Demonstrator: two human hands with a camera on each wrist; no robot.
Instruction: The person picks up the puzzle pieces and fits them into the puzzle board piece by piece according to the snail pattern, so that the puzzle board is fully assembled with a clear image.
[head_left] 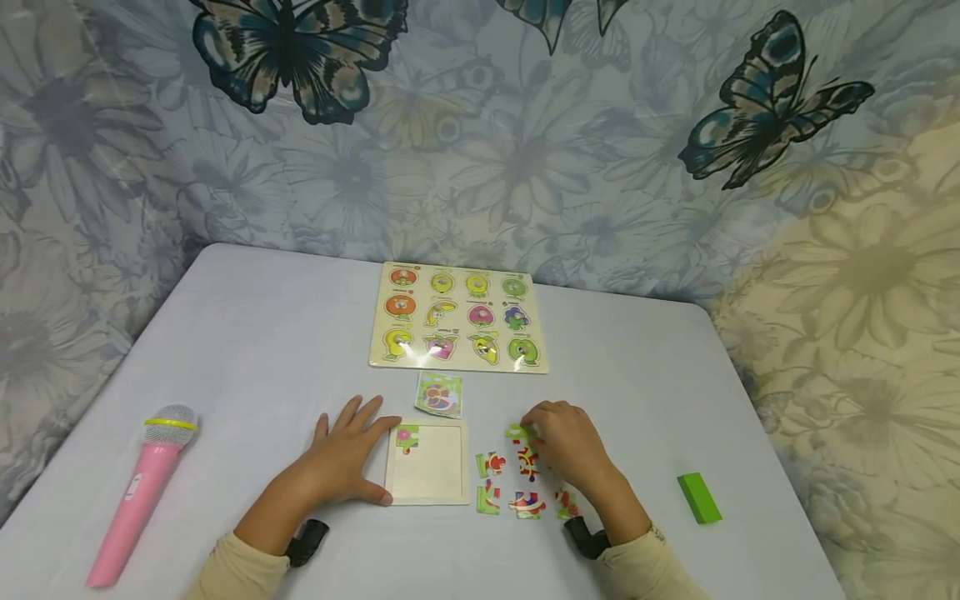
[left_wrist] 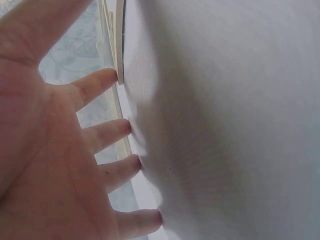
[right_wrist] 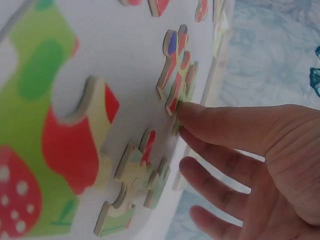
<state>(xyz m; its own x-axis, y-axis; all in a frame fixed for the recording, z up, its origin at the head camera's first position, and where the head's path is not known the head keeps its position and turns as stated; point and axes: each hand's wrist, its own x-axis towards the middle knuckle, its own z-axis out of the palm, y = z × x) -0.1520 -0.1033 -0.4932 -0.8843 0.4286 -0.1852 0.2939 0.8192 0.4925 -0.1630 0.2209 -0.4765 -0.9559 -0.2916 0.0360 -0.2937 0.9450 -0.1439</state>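
Note:
A square wooden puzzle tray point(head_left: 427, 483) lies on the table with one green-and-pink puzzle piece point(head_left: 407, 437) in its upper left corner. My left hand point(head_left: 341, 458) rests at the tray's left side, fingers spread, with thumb and index finger touching its edge. In the left wrist view the other fingertips point(left_wrist: 131, 126) meet the tablecloth. To the right of the tray, my right hand point(head_left: 566, 442) pinches a mostly green puzzle piece point(head_left: 516, 431) between thumb and index finger. Several loose pieces lie nearby, among them a red-and-white one point(head_left: 527, 504) and a strawberry-patterned one point(right_wrist: 30, 200).
Above the tray lies a small picture card point(head_left: 439, 394), and behind it a wooden fruit board point(head_left: 459, 363). A pink toy microphone point(head_left: 142, 492) is at the left, a green block point(head_left: 700, 498) at the right. A patterned wall point(head_left: 525, 167) borders the table's back.

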